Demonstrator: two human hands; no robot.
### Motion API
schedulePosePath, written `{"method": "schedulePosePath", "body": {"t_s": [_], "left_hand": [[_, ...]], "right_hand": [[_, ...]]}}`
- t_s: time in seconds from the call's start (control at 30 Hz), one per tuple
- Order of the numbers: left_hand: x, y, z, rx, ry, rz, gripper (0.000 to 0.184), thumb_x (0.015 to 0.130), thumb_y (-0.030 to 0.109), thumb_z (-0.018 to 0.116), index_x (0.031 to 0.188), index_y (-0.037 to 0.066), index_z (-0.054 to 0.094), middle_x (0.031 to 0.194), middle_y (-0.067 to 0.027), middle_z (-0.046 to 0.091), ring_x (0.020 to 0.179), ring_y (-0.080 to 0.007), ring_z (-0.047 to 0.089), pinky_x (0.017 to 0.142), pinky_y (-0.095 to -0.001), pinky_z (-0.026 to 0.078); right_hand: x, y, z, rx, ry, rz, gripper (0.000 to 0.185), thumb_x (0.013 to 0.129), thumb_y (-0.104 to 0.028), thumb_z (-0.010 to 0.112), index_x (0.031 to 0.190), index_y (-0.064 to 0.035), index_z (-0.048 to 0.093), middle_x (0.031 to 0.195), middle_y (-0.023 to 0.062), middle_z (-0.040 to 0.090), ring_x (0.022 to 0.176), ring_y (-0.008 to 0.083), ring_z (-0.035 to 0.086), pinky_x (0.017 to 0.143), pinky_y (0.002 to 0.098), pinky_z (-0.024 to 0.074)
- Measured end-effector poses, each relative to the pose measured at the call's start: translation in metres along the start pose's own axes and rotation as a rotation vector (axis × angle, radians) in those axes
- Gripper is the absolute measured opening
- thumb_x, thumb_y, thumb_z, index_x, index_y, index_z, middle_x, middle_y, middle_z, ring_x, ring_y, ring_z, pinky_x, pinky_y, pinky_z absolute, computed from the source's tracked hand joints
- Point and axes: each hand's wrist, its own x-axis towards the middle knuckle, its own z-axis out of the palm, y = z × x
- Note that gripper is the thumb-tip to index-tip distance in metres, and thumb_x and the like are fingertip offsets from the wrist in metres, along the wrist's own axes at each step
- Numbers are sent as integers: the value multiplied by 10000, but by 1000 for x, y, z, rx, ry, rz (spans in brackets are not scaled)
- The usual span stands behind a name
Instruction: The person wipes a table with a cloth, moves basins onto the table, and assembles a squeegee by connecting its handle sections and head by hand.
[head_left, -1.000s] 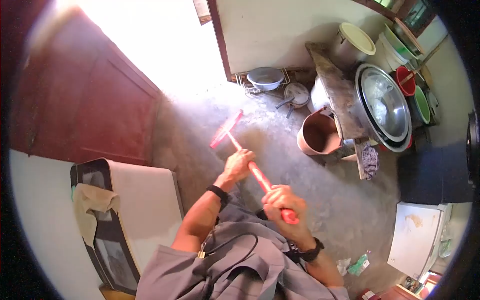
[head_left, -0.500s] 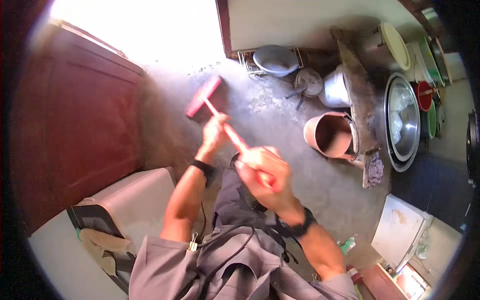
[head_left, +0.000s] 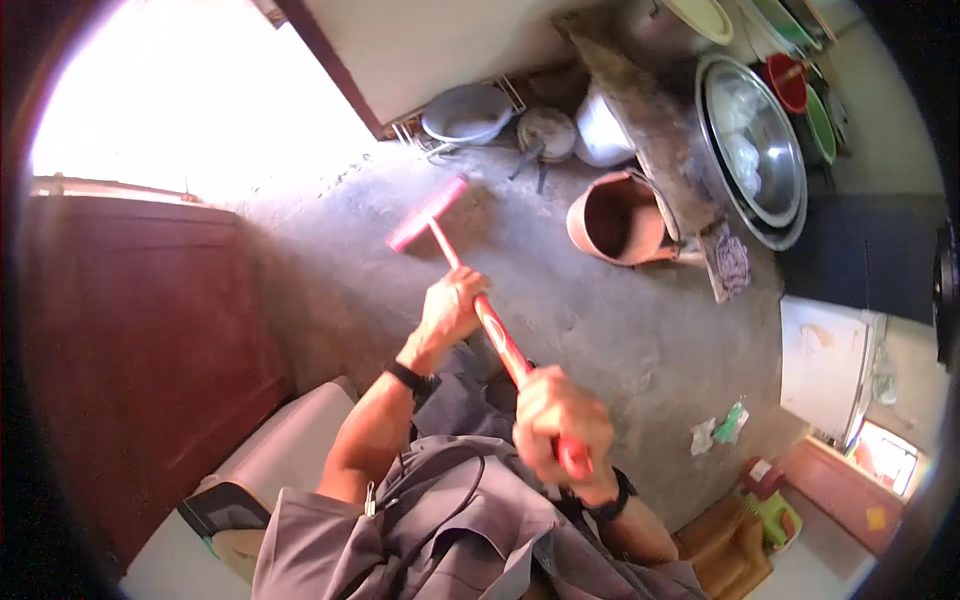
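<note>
A red long-handled broom (head_left: 505, 345) slants across the middle of the head view. Its wide pink head (head_left: 428, 214) rests on the grey concrete floor (head_left: 560, 310), toward the doorway side. My left hand (head_left: 450, 308) is wrapped round the lower part of the handle, not far above the head. Higher up, near the handle's end, my right hand (head_left: 563, 425) grips it in a fist. Dark bands circle both wrists. The bristles on the underside of the head are hidden.
A bright doorway (head_left: 200, 110) opens beside a dark red door (head_left: 150, 350). A brown bucket (head_left: 620, 220) stands by a wooden bench (head_left: 650, 120) with large metal basins (head_left: 760, 150) behind. Crumpled wrappers (head_left: 720, 428) lie on the floor near a white cabinet (head_left: 825, 355).
The view has turned, so the room's objects sit differently in it. Both hands keep hold of the broom; my right hand and the handle's end appear lower and farther right.
</note>
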Motion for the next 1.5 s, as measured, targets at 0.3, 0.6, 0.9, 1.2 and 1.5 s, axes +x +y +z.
{"method": "schedulePosePath", "body": {"t_s": [0.3,0.6,0.9,1.2,1.5], "left_hand": [[-23,60,136,-103,-200,149,206,720,119,629,924,88,630,844,-107,624,828,-324,621,722,-410,512],[-42,183,146,-98,-462,380,273,725,180,643,980,88,615,880,-111,619,846,-332,613,696,-436,505],[-82,153,233,-73,-560,309,270,747,172,624,1013,125,609,935,-99,626,895,-316,611,789,-421,510],[-88,211,209,-386,-571,278,204,729,259,649,869,111,655,873,-110,652,834,-333,624,688,-443,495],[-137,56,43,-213,-27,164,198,686,190,686,851,97,629,813,-76,594,786,-303,609,670,-417,500]], "right_hand": [[-86,-22,-68,-173,419,186,147,778,36,548,658,-6,473,651,84,566,614,229,559,655,363,487],[-147,-94,-126,-180,411,-66,180,747,28,464,614,-60,381,524,34,483,449,159,461,585,339,438],[-232,-66,-123,-256,630,243,153,756,33,590,649,-8,490,647,67,560,586,206,551,635,331,470],[-165,-93,-115,-243,409,104,236,783,-49,578,598,-53,432,536,41,501,477,175,482,540,310,435],[-90,-84,18,57,-275,-135,328,779,-231,703,604,-102,457,533,-7,505,476,152,510,561,318,461]]}}
